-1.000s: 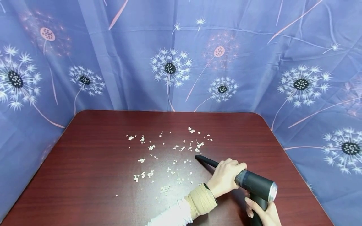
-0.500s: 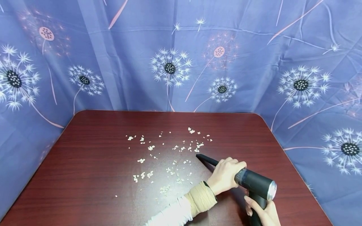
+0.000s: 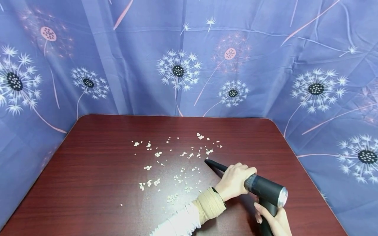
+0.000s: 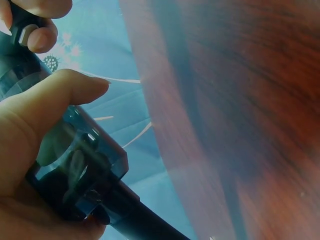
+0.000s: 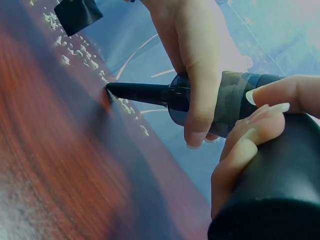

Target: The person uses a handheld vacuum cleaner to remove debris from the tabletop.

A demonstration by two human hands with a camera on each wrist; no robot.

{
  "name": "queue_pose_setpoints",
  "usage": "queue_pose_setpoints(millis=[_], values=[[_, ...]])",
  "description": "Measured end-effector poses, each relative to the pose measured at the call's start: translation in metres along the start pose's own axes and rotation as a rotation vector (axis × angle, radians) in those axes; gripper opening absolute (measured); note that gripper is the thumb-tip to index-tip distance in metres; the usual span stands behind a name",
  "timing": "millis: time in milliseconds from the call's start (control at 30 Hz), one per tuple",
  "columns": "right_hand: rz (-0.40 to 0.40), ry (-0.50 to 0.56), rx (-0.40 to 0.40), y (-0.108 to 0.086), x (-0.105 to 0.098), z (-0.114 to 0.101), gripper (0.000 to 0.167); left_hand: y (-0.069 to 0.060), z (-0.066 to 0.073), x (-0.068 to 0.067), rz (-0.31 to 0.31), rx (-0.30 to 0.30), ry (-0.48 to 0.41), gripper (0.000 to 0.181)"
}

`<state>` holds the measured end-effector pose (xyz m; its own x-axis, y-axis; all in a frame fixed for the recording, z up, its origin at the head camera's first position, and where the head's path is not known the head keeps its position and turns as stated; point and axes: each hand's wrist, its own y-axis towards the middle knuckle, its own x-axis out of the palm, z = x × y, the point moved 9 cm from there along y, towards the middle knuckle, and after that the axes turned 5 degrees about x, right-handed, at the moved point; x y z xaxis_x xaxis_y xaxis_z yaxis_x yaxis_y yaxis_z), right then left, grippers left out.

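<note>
A black handheld vacuum cleaner (image 3: 265, 189) is held at the table's right front, its narrow nozzle (image 3: 217, 165) pointing left and away from me. My left hand (image 3: 235, 181) grips the front barrel; in the left wrist view its thumb (image 4: 75, 92) lies along the see-through section. My right hand (image 3: 279, 221) holds the handle below, fingers (image 5: 240, 155) curled round it in the right wrist view. White scraps (image 3: 157, 154), like torn paper bits, lie scattered over the middle of the table. The nozzle tip is close to some scraps; whether it touches the tabletop I cannot tell.
The dark red wooden table (image 3: 73, 170) has rounded far corners. A blue curtain (image 3: 141, 65) with dandelion prints hangs behind it and along both sides. One lone scrap (image 3: 121, 205) lies near the front left.
The nozzle tip has shifted slightly away from me, and less of the scrap just beyond it shows. Both hands keep their hold on the vacuum cleaner.
</note>
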<state>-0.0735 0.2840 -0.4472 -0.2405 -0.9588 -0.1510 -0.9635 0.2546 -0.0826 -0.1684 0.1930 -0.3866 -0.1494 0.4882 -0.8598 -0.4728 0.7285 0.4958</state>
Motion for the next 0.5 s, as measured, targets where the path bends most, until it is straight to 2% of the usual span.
queue_pose_setpoints(millis=[167, 500], values=[[-0.01, 0.009, 0.003, 0.0013, 0.002, 0.0001, 0.012, 0.0004, -0.0021, 0.0018, -0.018, -0.004, -0.008, 0.055], [-0.012, 0.004, -0.01, 0.0019, 0.0029, -0.002, 0.012, 0.0019, -0.0029, 0.0008, -0.015, 0.009, -0.014, 0.054]])
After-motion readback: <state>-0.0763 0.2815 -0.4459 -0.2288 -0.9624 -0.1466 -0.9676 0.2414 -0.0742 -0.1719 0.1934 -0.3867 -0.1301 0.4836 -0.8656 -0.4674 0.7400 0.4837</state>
